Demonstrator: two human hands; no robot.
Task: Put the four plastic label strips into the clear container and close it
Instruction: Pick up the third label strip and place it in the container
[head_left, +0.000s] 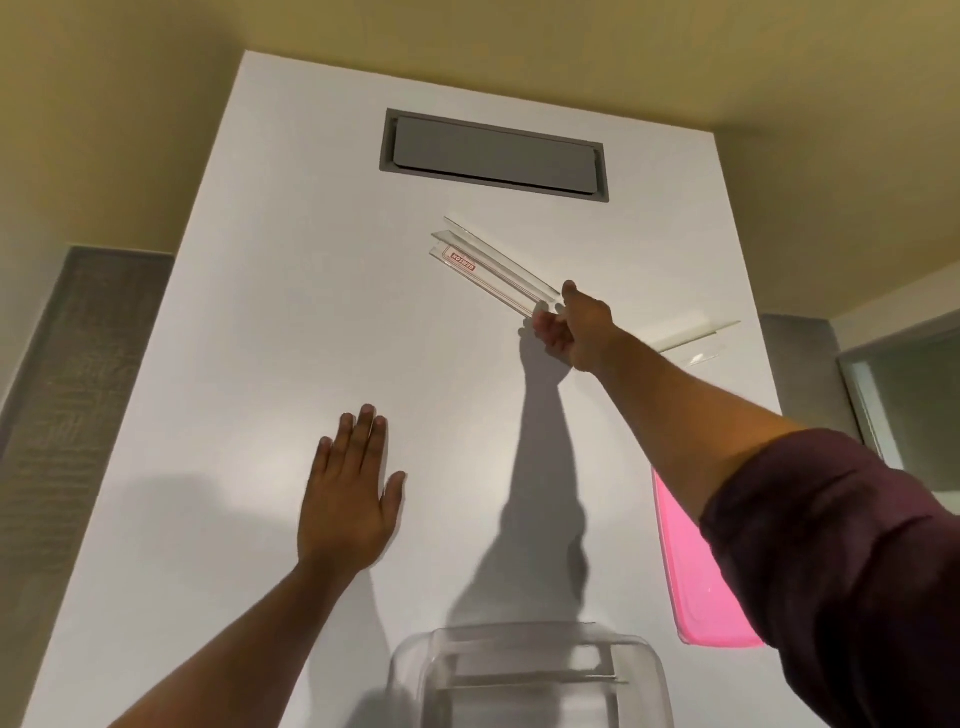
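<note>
A white table runs away from the camera toward a tan wall, with a grey rectangular hatch set flush into its far end. Out past the middle of the table, the right hand pinches the near end of a clear label strip between thumb and curled fingers; the strip angles away to the upper left, and its far end carries a small red-printed label that reads in reverse. Its edges double up in the glare, so whether the hand has one strip or more cannot be told. Further clear strips lie on the table just behind the right forearm, partly hidden by it and too faint to count. The clear container stands open at the near edge, its lower part cut off by the frame; at least one strip seems to lie across its inside, though the transparent walls make this hard to read. A pink lid lies flat to its right, half covered by the dark sleeve. The left hand rests palm down on the table, fingers straight, holding nothing.
</note>
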